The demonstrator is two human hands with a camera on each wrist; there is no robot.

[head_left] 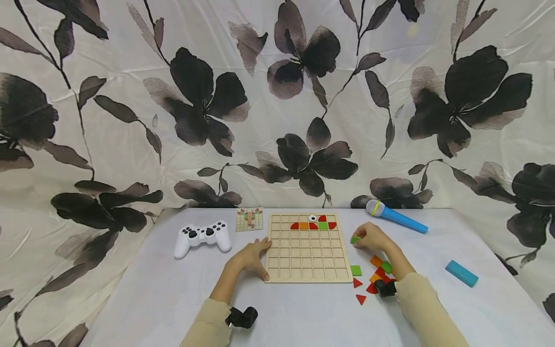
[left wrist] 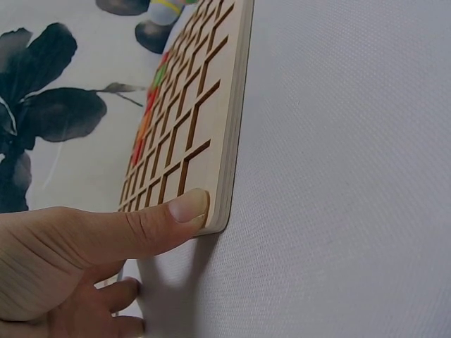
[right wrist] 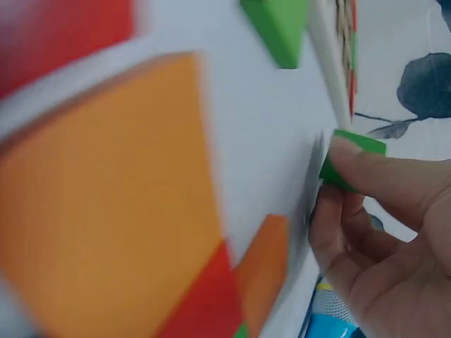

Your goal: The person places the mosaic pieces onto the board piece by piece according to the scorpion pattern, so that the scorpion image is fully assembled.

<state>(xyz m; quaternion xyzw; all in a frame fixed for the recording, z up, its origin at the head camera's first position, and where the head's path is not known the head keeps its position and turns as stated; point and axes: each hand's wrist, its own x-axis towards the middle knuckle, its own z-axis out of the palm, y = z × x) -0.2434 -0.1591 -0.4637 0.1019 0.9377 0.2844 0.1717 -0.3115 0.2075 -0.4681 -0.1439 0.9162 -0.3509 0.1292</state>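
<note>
A wooden grid board (head_left: 302, 258) lies in the middle of the table. Its far rows hold an orange square (head_left: 304, 226), a green square (head_left: 323, 226), several red rounded pieces and a white eye disc (head_left: 312, 218). Against the board's left side rests my left hand (head_left: 250, 258), fingers spread, with the thumb (left wrist: 187, 205) pressing on the near corner. My right hand (head_left: 374, 236) pinches a green block (right wrist: 359, 143) between thumb and fingers, just off the board's right edge. Below it lie loose orange, red and green pieces, partly hidden by the wrist camera.
A patterned picture card (head_left: 249, 220) lies beyond the left hand, near a white game controller (head_left: 203, 237). At the back right is a blue toy microphone (head_left: 403, 220); a teal block (head_left: 461, 273) lies at far right. Flowered cloth hangs behind the table.
</note>
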